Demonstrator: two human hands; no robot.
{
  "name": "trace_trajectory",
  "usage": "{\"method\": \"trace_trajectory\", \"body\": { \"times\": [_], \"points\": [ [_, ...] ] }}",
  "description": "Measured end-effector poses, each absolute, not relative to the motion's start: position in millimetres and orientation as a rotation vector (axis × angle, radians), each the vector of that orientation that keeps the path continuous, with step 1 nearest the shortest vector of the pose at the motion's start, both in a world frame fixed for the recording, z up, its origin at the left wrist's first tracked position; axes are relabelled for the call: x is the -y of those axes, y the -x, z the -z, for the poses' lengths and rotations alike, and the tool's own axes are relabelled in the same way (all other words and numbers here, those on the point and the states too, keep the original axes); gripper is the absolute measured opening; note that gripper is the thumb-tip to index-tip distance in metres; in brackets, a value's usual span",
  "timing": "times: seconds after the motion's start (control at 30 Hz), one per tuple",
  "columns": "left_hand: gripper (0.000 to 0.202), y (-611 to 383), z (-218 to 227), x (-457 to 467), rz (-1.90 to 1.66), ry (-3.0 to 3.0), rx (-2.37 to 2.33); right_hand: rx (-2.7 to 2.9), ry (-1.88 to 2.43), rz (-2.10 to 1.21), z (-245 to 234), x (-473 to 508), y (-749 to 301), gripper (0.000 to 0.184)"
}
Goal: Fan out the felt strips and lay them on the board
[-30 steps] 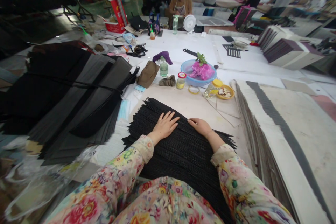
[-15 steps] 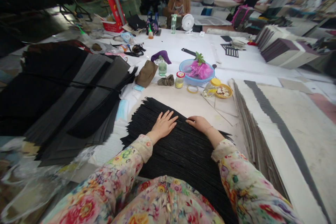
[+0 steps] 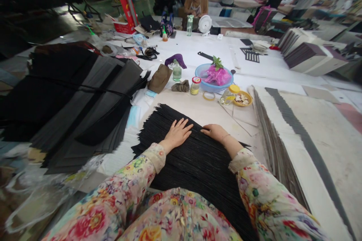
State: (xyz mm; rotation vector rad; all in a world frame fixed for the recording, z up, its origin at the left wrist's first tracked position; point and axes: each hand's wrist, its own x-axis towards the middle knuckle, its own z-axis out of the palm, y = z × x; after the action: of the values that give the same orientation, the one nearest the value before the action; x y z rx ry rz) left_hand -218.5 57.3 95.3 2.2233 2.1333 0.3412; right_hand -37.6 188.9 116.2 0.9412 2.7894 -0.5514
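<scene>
A thick, fanned-out stack of thin black strips [image 3: 195, 162] lies on the table right in front of me, its many edges overlapping. My left hand [image 3: 178, 133] rests flat on the upper part of the stack, fingers spread. At the stack's far edge, my right hand [image 3: 216, 133] has its fingers pressed together and bent over the strips, with the fingertips pinching at the edge. The undersides of the right fingers are hidden. Both floral sleeves reach across the near part of the stack.
Dark grey and black sheets [image 3: 93, 98] are piled at the left. Pale layered sheets [image 3: 311, 135] fill the right side. Beyond my hands stand a blue basin [image 3: 201, 81], a red-lidded jar [image 3: 195, 86], a yellow-lidded jar [image 3: 229, 96] and a small yellow bowl [image 3: 249, 101]. A co-worker [image 3: 196, 2] sits across.
The whole view has shifted slightly, so the surroundings appear a little further right. Both hands keep practically the same place on the black strips.
</scene>
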Motion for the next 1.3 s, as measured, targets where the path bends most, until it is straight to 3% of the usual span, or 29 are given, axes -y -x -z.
{"method": "trace_trajectory", "body": {
  "times": [1.3],
  "points": [
    [0.031,222,-95,-51,-0.538,-2.369,-1.944,-2.752,-0.819,0.312,-128,-177,40,0.047]
  ]
}}
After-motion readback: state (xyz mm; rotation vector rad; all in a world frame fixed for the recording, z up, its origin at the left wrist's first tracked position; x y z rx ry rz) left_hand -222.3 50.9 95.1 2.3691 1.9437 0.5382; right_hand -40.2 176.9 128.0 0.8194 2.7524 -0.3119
